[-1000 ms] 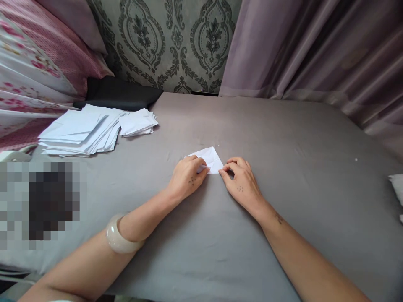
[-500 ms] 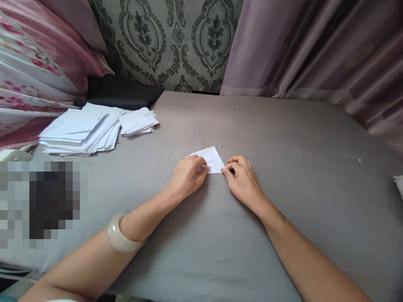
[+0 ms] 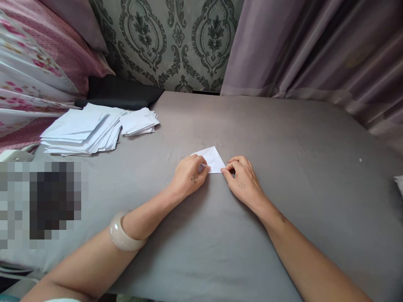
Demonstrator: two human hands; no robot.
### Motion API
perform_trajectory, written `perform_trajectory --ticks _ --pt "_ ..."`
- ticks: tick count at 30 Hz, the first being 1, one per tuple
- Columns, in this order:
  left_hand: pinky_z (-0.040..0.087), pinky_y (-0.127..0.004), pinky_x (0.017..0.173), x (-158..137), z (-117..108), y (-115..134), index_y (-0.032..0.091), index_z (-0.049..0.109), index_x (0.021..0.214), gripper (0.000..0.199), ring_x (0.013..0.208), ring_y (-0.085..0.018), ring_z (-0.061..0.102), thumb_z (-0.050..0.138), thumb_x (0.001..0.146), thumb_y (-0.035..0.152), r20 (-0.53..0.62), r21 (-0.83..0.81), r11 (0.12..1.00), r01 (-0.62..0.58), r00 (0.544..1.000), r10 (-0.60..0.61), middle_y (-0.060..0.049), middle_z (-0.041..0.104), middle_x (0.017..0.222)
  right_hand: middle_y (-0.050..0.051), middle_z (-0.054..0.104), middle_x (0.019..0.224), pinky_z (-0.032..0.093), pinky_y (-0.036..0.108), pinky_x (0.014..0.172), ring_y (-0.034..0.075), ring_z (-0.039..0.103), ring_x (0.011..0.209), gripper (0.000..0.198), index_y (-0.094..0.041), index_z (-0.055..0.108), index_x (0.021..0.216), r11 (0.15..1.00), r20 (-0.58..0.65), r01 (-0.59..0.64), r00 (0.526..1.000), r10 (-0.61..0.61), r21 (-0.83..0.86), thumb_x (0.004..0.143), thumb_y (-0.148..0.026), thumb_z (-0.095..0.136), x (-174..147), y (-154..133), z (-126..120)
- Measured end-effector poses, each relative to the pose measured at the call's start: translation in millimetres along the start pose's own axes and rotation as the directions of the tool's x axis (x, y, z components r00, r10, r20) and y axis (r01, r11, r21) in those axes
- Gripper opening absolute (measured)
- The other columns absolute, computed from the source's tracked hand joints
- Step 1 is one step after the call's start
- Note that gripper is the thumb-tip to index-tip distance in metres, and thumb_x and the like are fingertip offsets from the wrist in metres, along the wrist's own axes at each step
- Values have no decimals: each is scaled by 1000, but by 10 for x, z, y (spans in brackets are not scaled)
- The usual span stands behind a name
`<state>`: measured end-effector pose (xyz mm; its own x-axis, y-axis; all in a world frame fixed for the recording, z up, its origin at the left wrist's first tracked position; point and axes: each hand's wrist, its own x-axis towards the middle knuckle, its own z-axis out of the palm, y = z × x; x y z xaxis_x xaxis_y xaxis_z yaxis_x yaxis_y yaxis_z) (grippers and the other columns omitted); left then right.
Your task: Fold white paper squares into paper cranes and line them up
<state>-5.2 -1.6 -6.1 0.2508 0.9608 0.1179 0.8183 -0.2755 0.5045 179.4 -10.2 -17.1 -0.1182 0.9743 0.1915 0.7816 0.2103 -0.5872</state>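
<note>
A small folded sheet of white paper [image 3: 214, 159] with crease lines lies on the grey cloth surface [image 3: 201, 239] in front of me. My left hand [image 3: 192, 173] is closed on the paper's left part, thumb and fingers pinching it and hiding that side. At the paper's lower right corner, my right hand [image 3: 242, 178] pinches the tip between thumb and forefinger. A pale bangle [image 3: 126, 235] sits on my left forearm.
A large stack of white paper [image 3: 78, 130] stands at the back left, beside a smaller pile of folded paper [image 3: 140, 121]. Behind them lies a black item [image 3: 122, 92]. A purple curtain [image 3: 283, 46] hangs at the back right. A blurred-out patch covers the left.
</note>
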Motion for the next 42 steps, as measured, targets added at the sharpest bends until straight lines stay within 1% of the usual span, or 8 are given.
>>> perform_trajectory --ticks 9,13,17,21,26,29,35,42 --pt "46 -34 71 -3 -21 -4 17 62 88 13 85 -23 60 53 85 28 12 -15 1000 -13 1000 13 -7 66 89 4 61 91 48 30 65 15 58 71 13 -20 61 89 988 -29 -49 998 54 149 77 -22 56 29 80 -120" --pt "46 -34 72 -13 2 -16 17 62 88 13 85 -23 60 53 85 27 -2 -7 999 -33 999 33 -8 66 88 6 65 95 49 31 78 17 61 85 23 -21 62 95 967 -129 173 980 -150 188 86 -14 42 -50 -86 -82" --pt "45 -33 74 -33 -2 -47 17 61 92 16 84 -22 60 55 86 31 -20 -37 998 -59 998 58 -7 64 87 9 65 103 48 36 87 21 58 98 34 -20 65 100 953 -3 294 956 -294 71 85 -6 38 -131 -160 -2" --pt "45 -32 70 -51 -88 -98 18 56 109 42 81 -21 57 65 77 45 20 -97 994 -46 999 48 -5 61 86 10 63 107 48 37 88 22 55 99 39 -19 66 104 948 61 318 947 -316 -22 83 -2 37 -160 -117 12" --pt "39 -27 61 -25 -239 -156 17 54 69 22 67 -14 49 60 79 36 129 -125 991 -57 989 73 -2 54 79 10 62 109 49 36 88 22 54 101 41 -18 67 106 940 79 340 938 -337 -31 82 -1 37 -175 -102 -26" --pt "39 -26 61 -6 -295 -172 16 51 63 23 65 -12 48 55 81 31 189 -197 978 -62 977 100 -2 54 80 9 62 109 49 36 86 22 54 100 42 -20 67 104 938 87 344 936 -340 -31 81 -1 38 -185 -104 -29" --pt "39 -36 87 -11 -295 -171 20 65 84 17 95 -21 53 49 84 22 203 -158 972 -174 958 204 -4 63 96 8 61 109 49 36 86 22 54 100 43 -22 67 104 936 79 351 934 -347 -34 80 0 38 -185 -90 -16" --pt "27 -45 100 -28 -163 -112 28 66 105 28 124 -28 36 47 89 16 -33 114 936 -332 941 338 -7 48 134 10 61 109 49 37 88 23 53 101 42 -18 67 109 938 91 341 938 -335 -63 83 -3 37 -194 -123 -30"
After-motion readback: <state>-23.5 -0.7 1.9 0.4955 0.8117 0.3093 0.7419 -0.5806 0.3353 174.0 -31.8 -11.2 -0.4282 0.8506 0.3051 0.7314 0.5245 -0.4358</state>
